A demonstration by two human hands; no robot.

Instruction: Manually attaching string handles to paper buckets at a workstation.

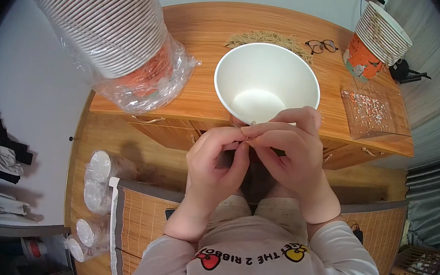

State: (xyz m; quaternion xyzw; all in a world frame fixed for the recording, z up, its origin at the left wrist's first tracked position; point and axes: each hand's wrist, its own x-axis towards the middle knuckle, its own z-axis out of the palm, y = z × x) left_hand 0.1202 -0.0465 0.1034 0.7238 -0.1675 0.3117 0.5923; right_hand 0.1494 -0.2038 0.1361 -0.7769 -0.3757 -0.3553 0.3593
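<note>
My left hand [218, 158] and my right hand [292, 148] meet in front of me, with thumbs and fingertips pinched together. Whatever lies between the fingertips is too small to make out; a tiny tan bit shows just above them. Right behind the hands, a large white paper bucket [248, 81] stands with its mouth tilted toward me, and its inside looks bare. My right fingers overlap its near rim. A heap of tan cords [269, 38] lies on the wooden table [206, 22] beyond the bucket.
A tall stack of paper buckets [108, 21] in clear plastic fills the table's left. At right are nested buckets [374, 44] with cords over them, a clear tray [367, 111] of small orange and white pieces, and glasses [321, 46]. Wrapped cup stacks [102, 165] stand on the floor.
</note>
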